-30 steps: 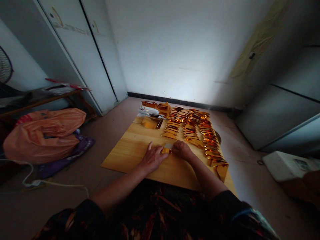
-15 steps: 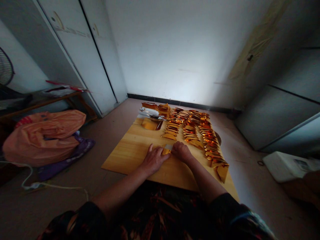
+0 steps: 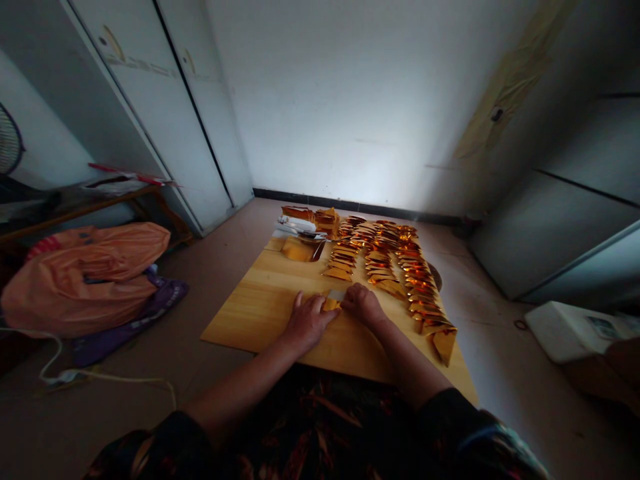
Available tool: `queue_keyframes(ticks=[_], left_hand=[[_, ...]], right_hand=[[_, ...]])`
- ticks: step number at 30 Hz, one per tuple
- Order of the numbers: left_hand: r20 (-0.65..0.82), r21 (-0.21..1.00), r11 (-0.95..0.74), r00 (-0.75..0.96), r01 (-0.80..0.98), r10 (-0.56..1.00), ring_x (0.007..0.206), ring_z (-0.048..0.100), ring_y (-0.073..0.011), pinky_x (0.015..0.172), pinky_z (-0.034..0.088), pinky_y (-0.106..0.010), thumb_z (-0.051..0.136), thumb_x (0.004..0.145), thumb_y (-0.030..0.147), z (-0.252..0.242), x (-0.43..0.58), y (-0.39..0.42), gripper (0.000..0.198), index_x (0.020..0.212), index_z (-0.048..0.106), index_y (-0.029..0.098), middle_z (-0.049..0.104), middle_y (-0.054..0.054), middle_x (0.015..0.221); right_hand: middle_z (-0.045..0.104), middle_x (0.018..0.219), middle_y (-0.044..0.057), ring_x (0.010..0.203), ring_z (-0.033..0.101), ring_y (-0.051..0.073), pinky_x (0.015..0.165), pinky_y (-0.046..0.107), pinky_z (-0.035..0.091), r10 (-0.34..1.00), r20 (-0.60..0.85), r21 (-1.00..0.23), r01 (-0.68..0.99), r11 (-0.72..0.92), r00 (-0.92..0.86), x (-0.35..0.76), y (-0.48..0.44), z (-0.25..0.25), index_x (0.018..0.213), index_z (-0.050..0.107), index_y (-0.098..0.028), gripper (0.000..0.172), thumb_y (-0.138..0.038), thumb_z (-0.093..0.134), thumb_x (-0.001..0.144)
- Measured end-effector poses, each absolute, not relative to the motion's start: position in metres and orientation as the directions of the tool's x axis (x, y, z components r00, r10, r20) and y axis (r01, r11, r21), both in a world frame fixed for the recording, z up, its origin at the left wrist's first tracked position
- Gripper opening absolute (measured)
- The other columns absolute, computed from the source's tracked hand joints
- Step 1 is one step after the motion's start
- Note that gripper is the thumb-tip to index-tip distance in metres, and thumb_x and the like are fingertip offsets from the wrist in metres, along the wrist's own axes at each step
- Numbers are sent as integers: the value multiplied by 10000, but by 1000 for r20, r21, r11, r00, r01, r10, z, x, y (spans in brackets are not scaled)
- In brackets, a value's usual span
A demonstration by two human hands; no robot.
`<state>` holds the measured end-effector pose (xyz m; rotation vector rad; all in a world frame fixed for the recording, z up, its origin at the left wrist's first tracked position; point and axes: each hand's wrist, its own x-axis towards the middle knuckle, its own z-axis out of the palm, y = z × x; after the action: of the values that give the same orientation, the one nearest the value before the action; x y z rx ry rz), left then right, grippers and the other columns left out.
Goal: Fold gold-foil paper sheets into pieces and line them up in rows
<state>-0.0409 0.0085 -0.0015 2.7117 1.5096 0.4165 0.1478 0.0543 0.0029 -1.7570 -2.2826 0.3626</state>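
A small piece of gold foil paper (image 3: pixel 331 305), with a pale grey patch along its far side, lies on the wooden board between my hands. My left hand (image 3: pixel 307 323) grips its left end, the index finger and thumb at the paper and one finger raised. The fingers of my right hand (image 3: pixel 364 305) are curled closed at the paper's right end; their tips are hidden. Beyond my hands stand rows of folded gold paper pieces (image 3: pixel 383 260). A flat stack of gold sheets (image 3: pixel 299 249) sits at the board's far left.
The wooden board (image 3: pixel 245 303) reaches close to my body. White items (image 3: pixel 299 225) lie at its back left corner. An orange plastic bag (image 3: pixel 85 280) and a cord (image 3: pixel 125 379) are on the left. A white box (image 3: pixel 567 333) stands on the right, a wall ahead.
Both hands keep hold of the gold paper in nearly the same place. The whole view has shifted very slightly; the rows of folded pieces look the same.
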Motion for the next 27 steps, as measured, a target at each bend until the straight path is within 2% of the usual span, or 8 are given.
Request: queue_keyframes(ticks=[3, 7, 10, 14, 16, 23, 27], left_hand=[[224, 154, -525, 488, 837, 844, 1162, 493, -246, 1046, 214, -618, 479, 931, 286, -1, -40, 8, 282, 1141, 623, 405, 580, -46, 1220], [211, 170, -521, 485, 837, 849, 1157, 494, -245, 1057, 194, -615, 493, 920, 285, 1, -41, 9, 283, 1141, 628, 400, 573, -44, 1230], [193, 166, -517, 486, 840, 852, 1162, 493, -252, 1047, 202, -624, 492, 920, 279, 3, -41, 9, 287, 1140, 631, 399, 569, -54, 1231], [190, 159, -519, 490, 840, 851, 1148, 499, -252, 1035, 219, -630, 483, 924, 254, 3, -41, 8, 305, 1147, 623, 410, 566, -53, 1224], [200, 164, -521, 489, 838, 849, 1125, 506, -241, 1043, 214, -624, 483, 924, 253, 2, -41, 9, 310, 1151, 620, 414, 570, -43, 1210], [198, 190, -509, 475, 839, 857, 1128, 503, -252, 1052, 194, -618, 487, 921, 283, 2, -39, 9, 286, 1137, 640, 391, 569, -54, 1212], [197, 186, -501, 467, 846, 862, 1087, 536, -247, 1026, 200, -646, 495, 911, 264, 4, -38, 9, 271, 1085, 660, 390, 585, -60, 1175]], right_hand=[[599, 869, 26, 757, 549, 124, 670, 215, 387, 968, 85, -426, 869, 251, -238, 151, 55, -2, 785, 631, -183, 30, -201, 617, 766], [605, 873, 21, 761, 556, 114, 689, 203, 409, 961, 104, -506, 818, 272, -256, 156, 59, -5, 799, 648, -181, 114, -115, 567, 751], [614, 874, 28, 773, 562, 118, 698, 202, 421, 959, 97, -510, 814, 278, -267, 158, 60, -4, 800, 657, -180, 133, -105, 558, 752], [613, 887, 32, 762, 558, 126, 688, 215, 423, 965, 76, -495, 831, 255, -252, 156, 58, 0, 829, 659, -181, 90, -190, 616, 750], [611, 893, 32, 761, 553, 130, 691, 222, 422, 967, 76, -484, 839, 248, -242, 154, 58, 1, 845, 658, -178, 135, -208, 656, 714], [624, 841, 14, 761, 569, 123, 700, 210, 442, 962, 81, -534, 803, 264, -262, 161, 66, -5, 808, 665, -186, 153, -97, 569, 729], [634, 942, 51, 849, 578, 143, 763, 230, 452, 942, 112, -473, 816, 331, -316, 162, 64, -4, 889, 682, -186, 222, -75, 548, 751]])
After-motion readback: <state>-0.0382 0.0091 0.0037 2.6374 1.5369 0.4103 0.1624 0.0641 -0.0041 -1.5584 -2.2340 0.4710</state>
